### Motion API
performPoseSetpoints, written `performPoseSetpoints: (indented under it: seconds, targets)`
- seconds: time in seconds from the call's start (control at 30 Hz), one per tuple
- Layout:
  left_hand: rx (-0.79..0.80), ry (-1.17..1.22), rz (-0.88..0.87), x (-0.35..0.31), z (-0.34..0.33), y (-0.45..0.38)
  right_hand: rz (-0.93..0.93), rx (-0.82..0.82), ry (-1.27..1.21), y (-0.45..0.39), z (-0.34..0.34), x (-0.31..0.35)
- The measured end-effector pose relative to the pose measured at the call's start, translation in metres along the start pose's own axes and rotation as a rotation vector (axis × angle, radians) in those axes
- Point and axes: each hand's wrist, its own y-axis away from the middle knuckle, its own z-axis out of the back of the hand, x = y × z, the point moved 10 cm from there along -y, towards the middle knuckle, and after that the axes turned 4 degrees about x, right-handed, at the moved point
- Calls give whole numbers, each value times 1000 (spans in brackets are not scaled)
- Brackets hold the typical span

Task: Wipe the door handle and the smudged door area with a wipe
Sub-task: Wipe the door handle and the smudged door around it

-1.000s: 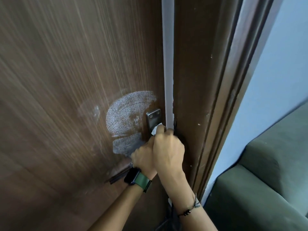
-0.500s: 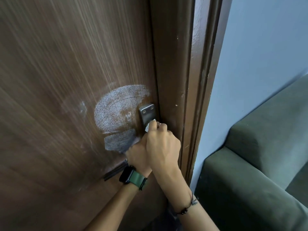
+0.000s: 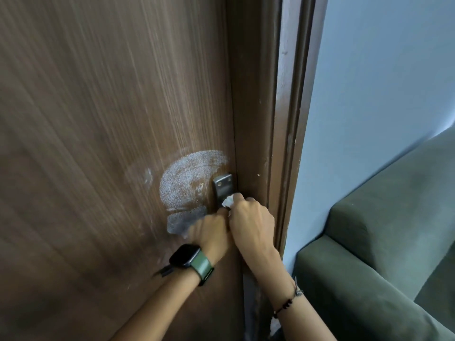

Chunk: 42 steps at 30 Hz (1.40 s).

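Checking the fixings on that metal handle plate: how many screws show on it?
2: both in the top of the handle plate, one left, one right. The right hand may hide more.

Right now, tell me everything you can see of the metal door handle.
The door handle looks like dull grey brushed metal. Its flat plate carries two screws near the top and sits upright at the door's right edge, beside the whitish smudge. Only the upper part shows. The right hand presses a white wipe against it, and the left hand covers the rest.
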Motion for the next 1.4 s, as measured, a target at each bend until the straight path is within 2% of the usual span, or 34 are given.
performPoseSetpoints:
  seconds: [0.07, 0.13, 0.23, 0.33, 0.53, 0.87, 1.0, 1.13, 1.3, 1.4]
  targets:
    - [171, -81, -6, -1, 2, -2, 9, -44, -42, 0, 12, -5]
    - [225, -115, -43, -5, 15, 3, 25, -149, -114, 2, 33, -5]
    - [-43, -25, -122, -8, 70, 17, 169, -332, -167, 6, 64, 19]
    - [-280, 186, -175, -1, 116, 34, 186, -439, -218, 0, 85, 32]
    - [-392, 355, -224, 8, 130, 51, 239, -606, -134, -5, 106, 50]
    - [-473, 384, -220, 13, 129, 65, 165, -583, -350, -22, 69, 54]
    - [-491, 331, -208, 16, 127, 62, 183, -594, -279, -20, 60, 49]
    - [-497, 329, -177, 13, 120, 62, 293, -505, -277, -12, 52, 51]
    - [-523, 309, -159, 9, 125, 58, 329, -627, -419, -24, 92, 41]
    - [-547, 312, -140, 9, 128, 58, 338, -571, -361, -14, 67, 55]
